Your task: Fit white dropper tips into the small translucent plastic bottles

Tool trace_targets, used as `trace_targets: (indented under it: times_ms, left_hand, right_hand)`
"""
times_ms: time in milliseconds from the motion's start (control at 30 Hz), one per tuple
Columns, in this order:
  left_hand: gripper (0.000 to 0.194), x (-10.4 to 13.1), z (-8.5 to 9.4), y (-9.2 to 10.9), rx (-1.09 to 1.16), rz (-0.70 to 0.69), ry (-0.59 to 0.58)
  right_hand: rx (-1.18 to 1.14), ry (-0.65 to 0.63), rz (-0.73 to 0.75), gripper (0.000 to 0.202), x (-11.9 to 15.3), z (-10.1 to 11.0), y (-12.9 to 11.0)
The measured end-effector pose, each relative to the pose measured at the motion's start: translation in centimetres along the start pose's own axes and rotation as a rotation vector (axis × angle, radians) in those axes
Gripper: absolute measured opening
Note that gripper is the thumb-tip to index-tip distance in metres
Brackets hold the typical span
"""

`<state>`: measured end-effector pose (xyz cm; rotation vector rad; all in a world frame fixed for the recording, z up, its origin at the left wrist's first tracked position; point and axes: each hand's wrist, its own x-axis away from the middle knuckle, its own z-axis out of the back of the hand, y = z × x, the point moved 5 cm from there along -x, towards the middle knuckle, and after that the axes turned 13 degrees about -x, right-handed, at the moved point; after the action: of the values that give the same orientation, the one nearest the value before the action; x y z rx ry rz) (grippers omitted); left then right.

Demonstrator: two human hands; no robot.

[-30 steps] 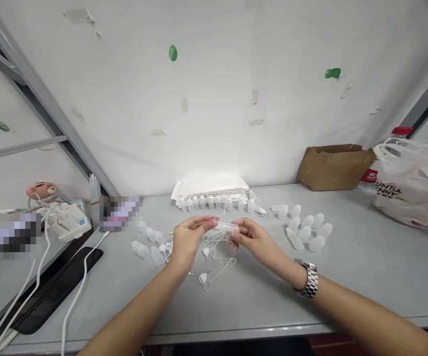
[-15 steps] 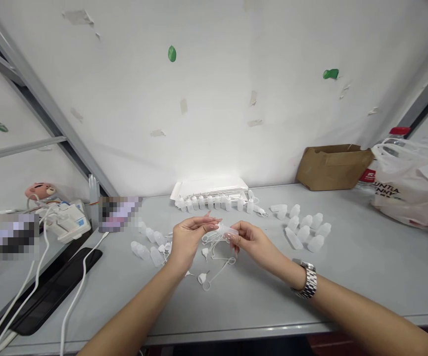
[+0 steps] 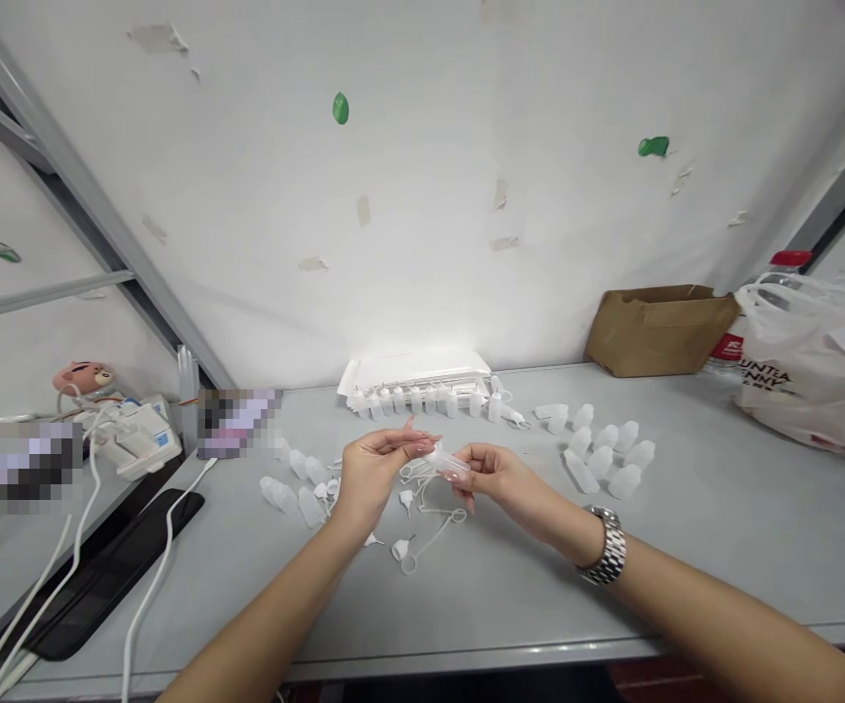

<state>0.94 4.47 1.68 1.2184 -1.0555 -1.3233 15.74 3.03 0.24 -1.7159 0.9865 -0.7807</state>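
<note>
Between my hands, just above the grey tabletop, is a small translucent squeeze bottle point(image 3: 452, 463), tilted with its top toward the left. My right hand point(image 3: 493, 475) pinches the bottle's body. At its top end, my left hand point(image 3: 382, 465) closes thumb and fingers round what looks like a white cap, mostly hidden by the fingertips. Beneath the hands lie white needle-tip caps point(image 3: 401, 550) and thin ring-ended straps point(image 3: 433, 542). Several loose bottles point(image 3: 602, 461) stand or lie to the right, others point(image 3: 310, 506) to the left. A row of capped bottles point(image 3: 431, 398) stands at the back.
Behind the capped row lies a flat white package point(image 3: 414, 369). A brown cardboard box point(image 3: 660, 332) and a plastic bag point(image 3: 803, 371) sit at the back right. White cables point(image 3: 165, 547) and a black phone-like slab point(image 3: 118, 576) occupy the left side.
My right fingers have shifted slightly on the bottle, showing more of its body. My left hand stays at the top end.
</note>
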Motion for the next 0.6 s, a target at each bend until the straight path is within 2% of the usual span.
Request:
trace_targets:
  times_ms: [67, 133, 233, 333, 433, 600]
  left_hand:
    - [0.012, -0.2, 0.1, -0.1, 0.007, 0.01, -0.006]
    - [0.017, -0.4, 0.1, -0.4, 0.011, 0.048, -0.018]
    - [0.027, -0.6, 0.0, -0.7, 0.018, 0.106, -0.073]
    - [0.036, -0.6, -0.2, -0.4, 0.022, 0.098, -0.129]
    - [0.045, -0.3, -0.3, 0.0, -0.019, 0.074, -0.154]
    - [0.028, 0.1, -0.3, 0.7, -0.077, 0.02, -0.128]
  right_hand:
    - [-0.069, -0.09, -0.073, 0.034, 0.2, -0.4, 0.1]
    - [-0.086, -0.114, -0.116, 0.037, 0.2, -0.5, 0.2]
    - [0.064, -0.005, -0.059, 0.035, 0.0, 0.1, 0.1]
    - [0.255, 0.114, 0.024, 0.035, -0.1, 0.7, 0.1]
    - [0.361, 0.114, 0.02, 0.037, -0.1, 0.6, 0.8]
    - [0.45, 0.112, 0.013, 0.036, 0.0, 0.6, 1.5]
